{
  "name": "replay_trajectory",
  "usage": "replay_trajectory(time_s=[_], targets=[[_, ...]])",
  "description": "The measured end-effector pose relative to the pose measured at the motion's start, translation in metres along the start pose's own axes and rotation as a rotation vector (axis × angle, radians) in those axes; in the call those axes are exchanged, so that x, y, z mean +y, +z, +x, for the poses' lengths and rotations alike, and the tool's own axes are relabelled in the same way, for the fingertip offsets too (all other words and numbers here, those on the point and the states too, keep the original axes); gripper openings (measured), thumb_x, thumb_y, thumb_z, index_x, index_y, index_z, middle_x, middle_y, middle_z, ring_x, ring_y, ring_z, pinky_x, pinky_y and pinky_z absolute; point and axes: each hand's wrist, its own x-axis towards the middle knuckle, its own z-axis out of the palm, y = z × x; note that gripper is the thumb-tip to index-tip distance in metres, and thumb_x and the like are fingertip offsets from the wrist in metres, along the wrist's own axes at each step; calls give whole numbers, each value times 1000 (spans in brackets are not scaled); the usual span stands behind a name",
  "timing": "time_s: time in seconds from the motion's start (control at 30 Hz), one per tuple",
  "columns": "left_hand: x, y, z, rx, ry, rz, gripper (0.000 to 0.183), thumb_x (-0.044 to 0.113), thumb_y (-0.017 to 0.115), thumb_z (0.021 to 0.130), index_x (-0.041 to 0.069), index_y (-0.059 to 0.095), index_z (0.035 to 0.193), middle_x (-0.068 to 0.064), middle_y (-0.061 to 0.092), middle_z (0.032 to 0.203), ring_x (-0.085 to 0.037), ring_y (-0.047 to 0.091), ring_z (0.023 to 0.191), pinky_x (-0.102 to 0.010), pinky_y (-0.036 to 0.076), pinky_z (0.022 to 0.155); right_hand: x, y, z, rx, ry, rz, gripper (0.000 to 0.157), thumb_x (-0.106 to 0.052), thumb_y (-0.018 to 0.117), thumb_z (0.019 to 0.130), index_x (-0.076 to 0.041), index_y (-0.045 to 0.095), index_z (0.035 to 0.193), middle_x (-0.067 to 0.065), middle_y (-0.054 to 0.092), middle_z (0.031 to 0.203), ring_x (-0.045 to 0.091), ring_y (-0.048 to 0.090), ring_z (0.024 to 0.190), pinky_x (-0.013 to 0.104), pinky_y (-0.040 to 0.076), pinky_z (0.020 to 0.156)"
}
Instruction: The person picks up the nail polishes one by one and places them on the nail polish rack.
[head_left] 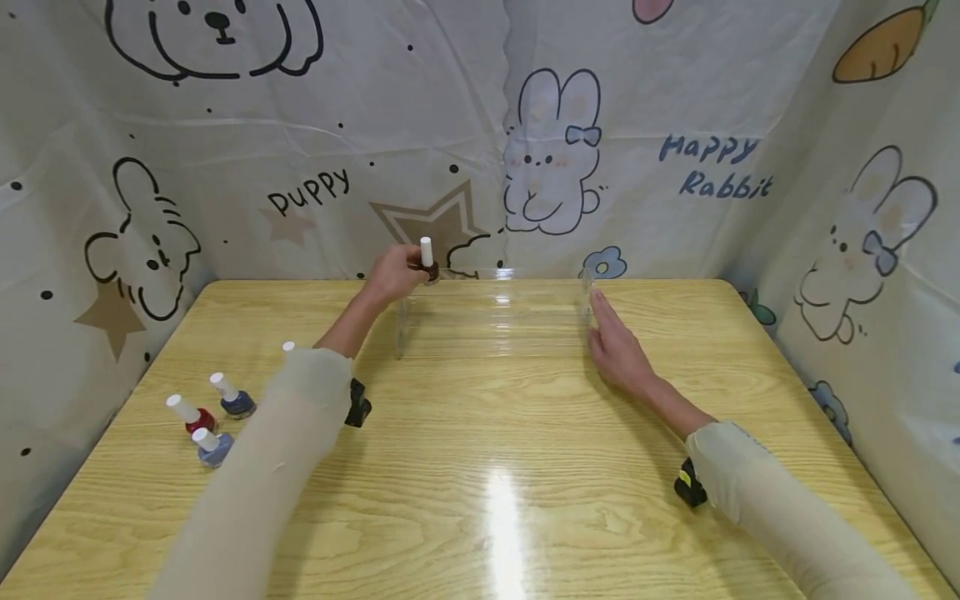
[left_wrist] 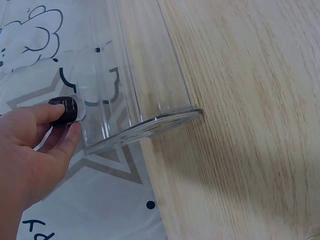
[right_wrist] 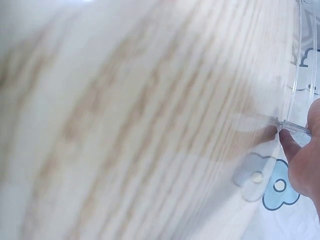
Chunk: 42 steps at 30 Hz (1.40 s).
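In the head view, my left hand [head_left: 395, 275] pinches a dark nail polish bottle [head_left: 429, 268] with a white cap at the upper left end of a clear acrylic rack [head_left: 495, 346]. From the left wrist view, the bottle's black, printed base [left_wrist: 64, 110] shows between thumb and fingers, right beside the top shelf. My right hand [head_left: 621, 346] rests against the rack's right end panel with its fingers fairly straight. The right wrist view catches a fingertip [right_wrist: 286, 136] right at that panel's edge.
Left on the wooden table [head_left: 480, 433] stand a red nail polish bottle [head_left: 199, 420], a dark blue one [head_left: 238, 405] and a light blue one [head_left: 215, 450]. Another white cap [head_left: 288, 346] shows behind my left sleeve. A printed curtain [head_left: 420, 125] hangs behind the table.
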Motion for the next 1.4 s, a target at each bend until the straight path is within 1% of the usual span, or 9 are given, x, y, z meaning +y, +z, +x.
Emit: replay_trajectory(time_s=[0.13,0.17,0.27,0.5,0.67,0.83,0.9,1.1,1.4], targets=[[0,2,1,5,8,13,34,-2,57,99,-9,57,132,-25,60,129,-37,55,120,-45,48,98,0,-1,0,3,-4,0,62,2,43,102,6,14,157,24,15,162,32,15,149,50,20,117],[0,3,2,17,18,20,33,-2,57,98,-9,59,130,-25,61,126,-36,57,118,-43,49,95,0,-1,0,4,-4,1,62,2,43,102,6,14,157,24,15,162,32,16,149,50,20,117],[1,5,2,24,14,35,32,-1,58,97,-8,61,128,-23,63,125,-35,57,117,-42,50,93,0,-1,1,-2,1,3,62,1,43,102,5,13,157,23,14,162,32,15,149,50,20,117],[-1,8,5,6,-2,51,33,-1,57,99,-9,59,130,-25,60,130,-38,54,123,-47,46,100,-1,-1,1,-4,1,3,62,1,44,102,6,14,156,23,14,162,33,16,149,52,23,115],[-1,9,4,0,-9,70,33,-1,57,99,-8,58,131,-25,60,129,-38,55,121,-47,47,98,-1,0,0,-3,4,-1,62,1,43,102,6,13,157,22,13,163,32,15,149,51,22,116],[-2,10,4,-10,-17,52,33,-1,56,99,-8,58,131,-24,60,128,-37,56,119,-46,47,97,0,0,-1,1,1,-3,63,2,43,102,5,13,157,23,14,163,32,15,149,51,22,116],[-2,10,3,-9,-16,44,33,-2,56,98,-9,58,131,-24,61,127,-37,57,118,-46,48,96,0,1,-1,7,-3,-5,63,2,43,102,5,13,157,23,14,162,32,15,149,51,22,116],[-2,10,4,-5,-15,58,32,-2,57,97,-9,60,128,-25,62,126,-38,57,117,-47,47,97,-2,0,-2,-4,7,3,62,1,43,102,4,13,157,20,12,164,32,15,149,50,21,117],[2,7,4,-8,-20,67,29,-1,58,97,-9,63,124,-26,62,125,-39,57,115,-48,47,95,-3,0,-2,-8,11,-12,63,1,42,103,4,12,157,21,12,163,34,15,149,51,21,117]])
